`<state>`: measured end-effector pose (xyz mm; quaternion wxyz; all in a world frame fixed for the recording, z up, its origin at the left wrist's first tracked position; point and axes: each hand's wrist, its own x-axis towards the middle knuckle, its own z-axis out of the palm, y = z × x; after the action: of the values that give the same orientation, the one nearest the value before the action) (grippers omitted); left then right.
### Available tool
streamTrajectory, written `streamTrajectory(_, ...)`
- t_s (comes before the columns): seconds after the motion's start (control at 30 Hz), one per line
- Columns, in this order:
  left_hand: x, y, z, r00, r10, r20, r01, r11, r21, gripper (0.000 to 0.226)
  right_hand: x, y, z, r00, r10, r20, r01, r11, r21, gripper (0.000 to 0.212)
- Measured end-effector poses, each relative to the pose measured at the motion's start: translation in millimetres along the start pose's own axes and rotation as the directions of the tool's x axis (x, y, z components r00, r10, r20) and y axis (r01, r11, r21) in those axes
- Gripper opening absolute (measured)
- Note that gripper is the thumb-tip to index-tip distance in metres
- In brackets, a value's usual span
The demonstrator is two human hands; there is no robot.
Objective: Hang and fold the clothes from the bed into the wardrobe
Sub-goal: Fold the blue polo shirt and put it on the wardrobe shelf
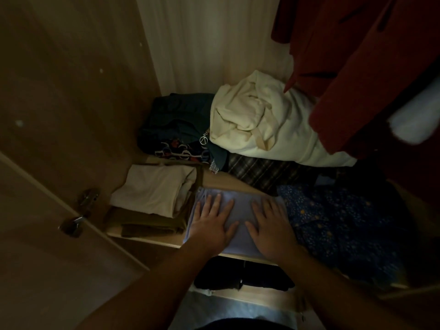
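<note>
A folded light blue garment (238, 210) lies on the wardrobe shelf (147, 239), near its front edge. My left hand (212, 222) presses flat on its left half, fingers straight and spread. On the right half my right hand (269, 227) lies flat in the same way. Neither hand grips the cloth. Both forearms reach in from the bottom of the view.
Left of the garment sits a folded white top (152, 189) on an olive piece (147, 225). A blue patterned garment (338, 222) lies to the right. Behind are a cream bundle (262, 120), dark clothes (176, 125) and plaid fabric (257, 172). A red coat (357, 55) hangs above right. The wardrobe door (47, 163) stands open on the left.
</note>
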<state>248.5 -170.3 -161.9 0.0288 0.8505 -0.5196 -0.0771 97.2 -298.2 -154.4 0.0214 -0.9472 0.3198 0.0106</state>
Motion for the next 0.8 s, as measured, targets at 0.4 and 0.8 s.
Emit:
streamTrajectory(0.4, 7.9, -4.8, -8.0, 0.998, 0.0, 0.063, 0.003, 0.999, -0.048, 0.07, -0.4, -0.1, -15.9, 0.999, 0.041, 0.02, -0.045, 0.979, 0.2, 0.058)
streamTrajectory(0.8, -68.4, 27.0, -67.2, 0.965, 0.251, -0.08, -0.261, 0.949, -0.175, 0.064, -172.3, -37.8, -80.6, 0.855, 0.488, -0.172, -0.366, 0.806, 0.466, 0.054)
